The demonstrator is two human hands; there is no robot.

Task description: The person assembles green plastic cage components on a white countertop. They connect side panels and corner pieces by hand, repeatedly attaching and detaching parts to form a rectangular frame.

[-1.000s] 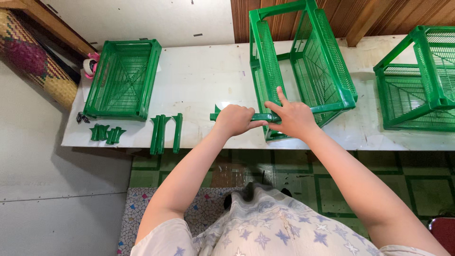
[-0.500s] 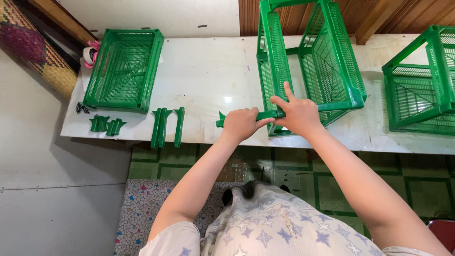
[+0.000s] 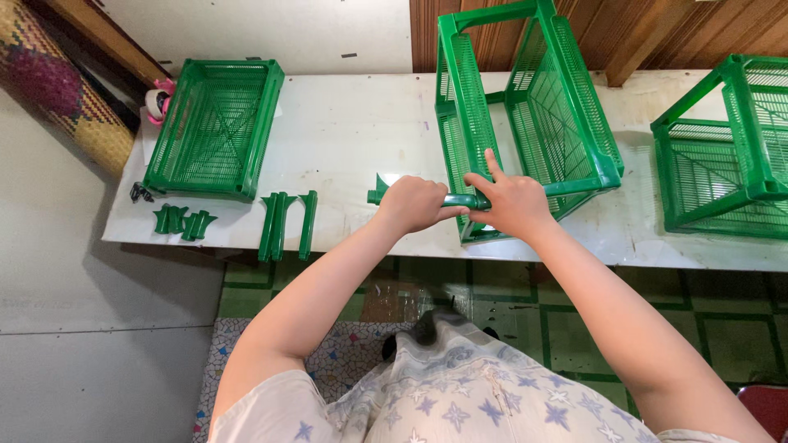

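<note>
- The left hand (image 3: 420, 205) is curled into a fist around a green plastic bar (image 3: 460, 200). It holds the bar tight.
- The bar lies sideways, near the front edge of the white table (image 3: 361, 123). One end pokes out to the left of the fist. The other end goes to the right, up to the green mesh crate (image 3: 525, 115).
- The right hand (image 3: 510, 203) is partly open. Its pointer finger sticks up and rests on the front corner of the crate. The thumb reaches left and touches the bar. The other fingers are bent down at the front of the crate, and I cannot tell what they grip.
- The crate stands in the middle of the table. Its sides are thin mesh, with thick green posts at the corners.
- A flat green basket (image 3: 215, 127) sits on the left part of the table, well apart from the hands.
- In front of the basket lie small green clips (image 3: 184, 221) and, just beside them, some long green strips (image 3: 286, 223).
- A second green crate (image 3: 726, 148) stands at the right end of the table.
- A pink tape roll (image 3: 158, 100) peeks out beside the basket, at the table's left edge.
- Under the table is a floor with green tiles (image 3: 722, 328).
</note>
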